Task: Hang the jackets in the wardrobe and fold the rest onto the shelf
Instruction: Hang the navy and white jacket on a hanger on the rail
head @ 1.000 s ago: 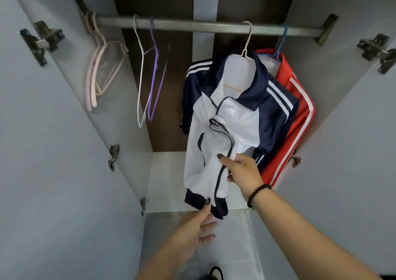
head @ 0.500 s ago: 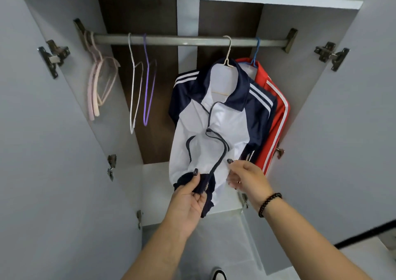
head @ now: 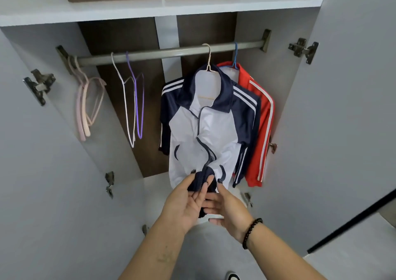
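On the far left, a door hinge point(head: 39, 85) is fixed on the open left door of the wardrobe point(head: 32, 172). Next to it, at the left end of the rail point(head: 171, 53), some pink hangers point(head: 86, 106) hang together with nothing on them. A little more to the right there is a white hanger point(head: 126, 101) and just beside it a purple hanger point(head: 137, 99); both are bare. Above the rail, a white shelf point(head: 150, 9) goes across the whole width. Near the middle, the navy and white jacket point(head: 205, 125) hangs from the rail on a pale hanger point(head: 209, 59), with its zipper open at the top and its white front facing the camera. The left hand point(head: 185, 204) is at the bottom hem of this jacket, with the thumb and fingers curled around the dark hem at the zipper end. The right hand point(head: 227, 206) meets it from the other side, with its fingers on the same dark hem, touching the fingers of the left hand; how firmly it grips, I cannot tell. On the right wrist there is a black bead bracelet point(head: 251, 232). Behind the navy jacket, partly covered by it, the red jacket point(head: 261, 125) hangs on a blue hanger point(head: 235, 56) near the right end of the rail. On the far right, another hinge point(head: 304, 49) sits on the right door.
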A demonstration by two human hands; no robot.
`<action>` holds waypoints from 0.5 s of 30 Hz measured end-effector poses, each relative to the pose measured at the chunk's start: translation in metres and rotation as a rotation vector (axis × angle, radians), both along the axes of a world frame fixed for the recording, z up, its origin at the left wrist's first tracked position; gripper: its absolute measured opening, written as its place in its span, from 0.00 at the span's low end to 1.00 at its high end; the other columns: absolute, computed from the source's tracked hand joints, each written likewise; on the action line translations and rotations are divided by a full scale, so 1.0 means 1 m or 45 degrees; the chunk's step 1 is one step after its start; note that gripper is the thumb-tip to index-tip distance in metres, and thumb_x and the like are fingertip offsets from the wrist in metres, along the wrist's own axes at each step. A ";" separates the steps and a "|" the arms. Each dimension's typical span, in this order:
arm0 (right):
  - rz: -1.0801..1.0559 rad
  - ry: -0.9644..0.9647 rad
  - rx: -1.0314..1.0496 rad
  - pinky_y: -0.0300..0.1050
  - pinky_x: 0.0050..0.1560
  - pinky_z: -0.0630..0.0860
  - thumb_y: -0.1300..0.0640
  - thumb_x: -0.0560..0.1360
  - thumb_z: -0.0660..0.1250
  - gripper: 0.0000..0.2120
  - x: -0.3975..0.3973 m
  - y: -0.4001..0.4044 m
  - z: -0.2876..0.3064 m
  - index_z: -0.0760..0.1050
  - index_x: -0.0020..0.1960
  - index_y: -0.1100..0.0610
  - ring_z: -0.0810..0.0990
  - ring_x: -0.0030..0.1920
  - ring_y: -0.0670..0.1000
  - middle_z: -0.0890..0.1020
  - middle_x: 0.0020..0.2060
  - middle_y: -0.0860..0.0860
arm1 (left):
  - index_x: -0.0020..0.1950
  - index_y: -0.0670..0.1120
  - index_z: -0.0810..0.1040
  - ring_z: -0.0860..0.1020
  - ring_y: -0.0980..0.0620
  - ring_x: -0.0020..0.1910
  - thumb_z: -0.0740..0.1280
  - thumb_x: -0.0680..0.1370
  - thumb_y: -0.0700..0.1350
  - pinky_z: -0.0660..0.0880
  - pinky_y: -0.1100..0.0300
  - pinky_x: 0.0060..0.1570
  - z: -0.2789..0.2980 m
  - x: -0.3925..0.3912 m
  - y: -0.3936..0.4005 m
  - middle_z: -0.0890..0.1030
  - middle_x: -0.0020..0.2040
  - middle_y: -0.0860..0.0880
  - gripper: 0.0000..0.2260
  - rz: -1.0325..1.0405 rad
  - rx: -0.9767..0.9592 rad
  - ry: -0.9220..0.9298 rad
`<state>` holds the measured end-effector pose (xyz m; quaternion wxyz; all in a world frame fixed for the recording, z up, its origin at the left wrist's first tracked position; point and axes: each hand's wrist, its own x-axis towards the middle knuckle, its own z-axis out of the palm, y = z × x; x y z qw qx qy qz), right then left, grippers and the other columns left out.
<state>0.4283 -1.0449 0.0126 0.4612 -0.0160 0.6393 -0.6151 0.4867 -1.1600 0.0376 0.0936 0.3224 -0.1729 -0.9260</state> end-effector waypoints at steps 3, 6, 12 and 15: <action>-0.074 -0.304 -0.305 0.51 0.58 0.73 0.35 0.77 0.54 0.28 0.003 -0.016 0.002 0.79 0.59 0.54 0.80 0.53 0.53 0.83 0.54 0.54 | 0.54 0.30 0.79 0.85 0.41 0.47 0.72 0.71 0.37 0.81 0.61 0.32 0.002 0.003 -0.003 0.83 0.52 0.33 0.15 -0.065 -0.054 0.021; -0.353 -0.508 -0.618 0.49 0.51 0.78 0.47 0.72 0.68 0.18 0.004 -0.029 0.005 0.79 0.54 0.59 0.81 0.45 0.53 0.82 0.47 0.56 | 0.53 0.31 0.81 0.85 0.43 0.46 0.73 0.68 0.39 0.81 0.62 0.33 0.000 0.011 -0.010 0.83 0.52 0.34 0.17 -0.097 -0.133 -0.003; -0.231 -0.414 -0.770 0.39 0.32 0.77 0.64 0.69 0.70 0.08 -0.003 -0.029 0.002 0.82 0.46 0.66 0.80 0.30 0.48 0.84 0.38 0.59 | 0.47 0.41 0.86 0.85 0.48 0.45 0.74 0.67 0.50 0.80 0.63 0.35 0.000 0.033 -0.030 0.85 0.50 0.39 0.15 -0.247 -0.571 -0.115; -0.141 -0.307 -0.709 0.35 0.31 0.74 0.65 0.67 0.71 0.03 -0.010 -0.026 0.003 0.84 0.39 0.62 0.78 0.30 0.45 0.83 0.34 0.55 | 0.53 0.40 0.82 0.85 0.52 0.42 0.75 0.66 0.51 0.79 0.63 0.36 0.004 0.038 -0.036 0.86 0.48 0.43 0.20 -0.263 -0.676 -0.150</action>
